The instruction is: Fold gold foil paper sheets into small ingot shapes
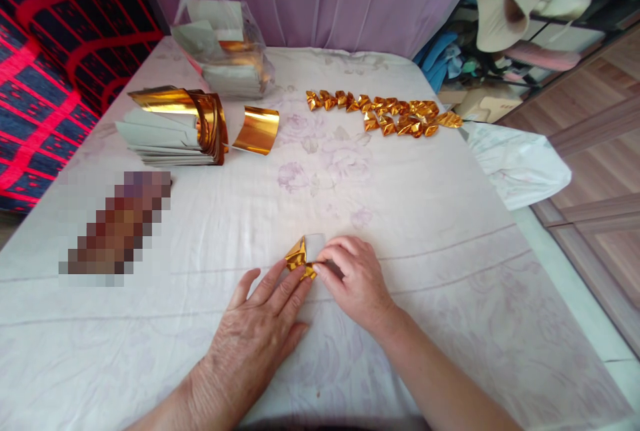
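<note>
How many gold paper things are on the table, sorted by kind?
Piece being folded in the hands: 1
Loose curled gold sheet: 1
Stack of gold sheets: 1
Plastic bag of sheets: 1
Cluster of finished folded pieces: 1, pieces too small and overlapping to count
Total: 5

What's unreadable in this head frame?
- Gold paper piece: the part under the left hand and right hand is covered by fingertips.
- Pixelated patch: object masked by blur.
- Plastic bag: contents unclear through crinkled film.
- Folded gold pieces: too small for fold detail.
</note>
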A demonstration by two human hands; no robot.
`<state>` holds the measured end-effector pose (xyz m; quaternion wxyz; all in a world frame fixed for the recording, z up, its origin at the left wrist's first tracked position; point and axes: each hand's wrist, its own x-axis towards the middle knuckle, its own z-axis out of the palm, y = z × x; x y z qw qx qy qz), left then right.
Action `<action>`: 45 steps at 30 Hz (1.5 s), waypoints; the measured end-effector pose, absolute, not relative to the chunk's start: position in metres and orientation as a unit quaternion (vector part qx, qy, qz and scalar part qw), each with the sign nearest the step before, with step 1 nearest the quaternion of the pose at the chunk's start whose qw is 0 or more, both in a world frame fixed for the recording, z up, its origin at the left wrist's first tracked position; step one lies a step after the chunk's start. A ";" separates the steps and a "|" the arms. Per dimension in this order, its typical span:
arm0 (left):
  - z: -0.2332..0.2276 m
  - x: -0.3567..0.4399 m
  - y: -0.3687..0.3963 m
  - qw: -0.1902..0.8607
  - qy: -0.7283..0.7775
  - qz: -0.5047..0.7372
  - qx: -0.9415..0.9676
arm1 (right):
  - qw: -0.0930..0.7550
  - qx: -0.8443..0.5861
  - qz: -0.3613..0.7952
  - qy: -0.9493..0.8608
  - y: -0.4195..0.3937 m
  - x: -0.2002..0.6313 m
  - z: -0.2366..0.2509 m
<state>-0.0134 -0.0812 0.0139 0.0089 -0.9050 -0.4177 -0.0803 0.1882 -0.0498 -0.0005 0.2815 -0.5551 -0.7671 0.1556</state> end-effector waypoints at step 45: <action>0.015 -0.013 -0.079 -0.018 -0.419 -0.070 -0.905 | 0.286 -0.550 0.146 -0.771 -0.049 0.189 0.001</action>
